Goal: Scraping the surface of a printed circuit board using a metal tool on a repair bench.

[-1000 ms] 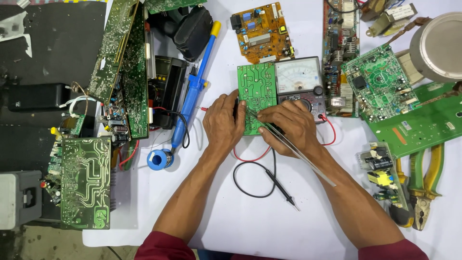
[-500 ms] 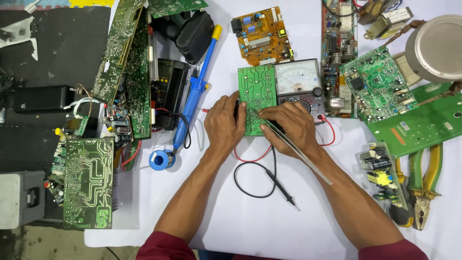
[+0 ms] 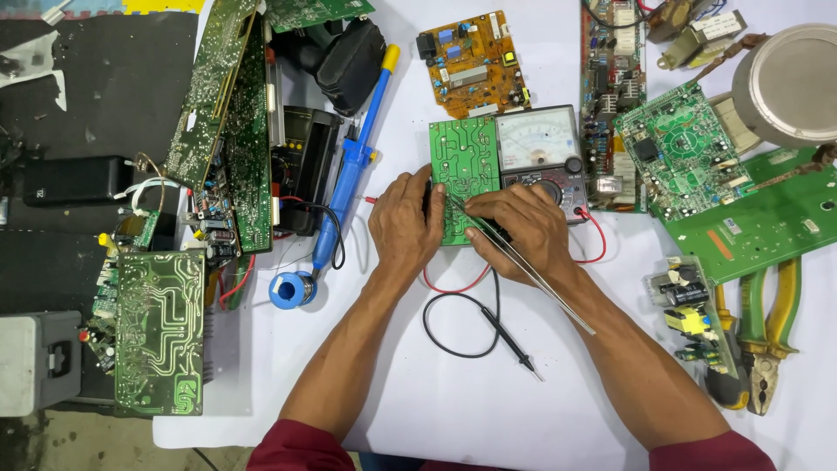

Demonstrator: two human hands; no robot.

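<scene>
A small green circuit board [image 3: 464, 174] lies solder side up on the white table [image 3: 418, 384], just left of an analog meter [image 3: 542, 155] and touching its edge. The left hand [image 3: 405, 225] rests on the board's left edge, its fingers [image 3: 417, 187] curled together against the side and lower corner. The right hand [image 3: 521, 228] lies over the board's lower right part; its fingers [image 3: 485, 209] are pressed together, pinching long metal tweezers [image 3: 532, 275] whose tips touch the board's middle while the shafts run back over the wrist toward the lower right.

A red lead [image 3: 453, 283] loops under both hands, and a black probe [image 3: 510, 340] with its coiled wire lies on the table just below them. Above the board sits an orange circuit board [image 3: 471, 61]. To the left lie a blue desoldering pump [image 3: 353, 166] with a yellow tip and, near its lower end, a blue solder spool [image 3: 290, 288]. Green boards [image 3: 222, 131] are stacked further left. To the right are a square green board [image 3: 680, 157], a long green panel [image 3: 758, 222] bearing a small orange rectangular label, and yellow-green-handled pliers [image 3: 767, 323]. A round metal disc [image 3: 789, 83] sits at the upper right.
</scene>
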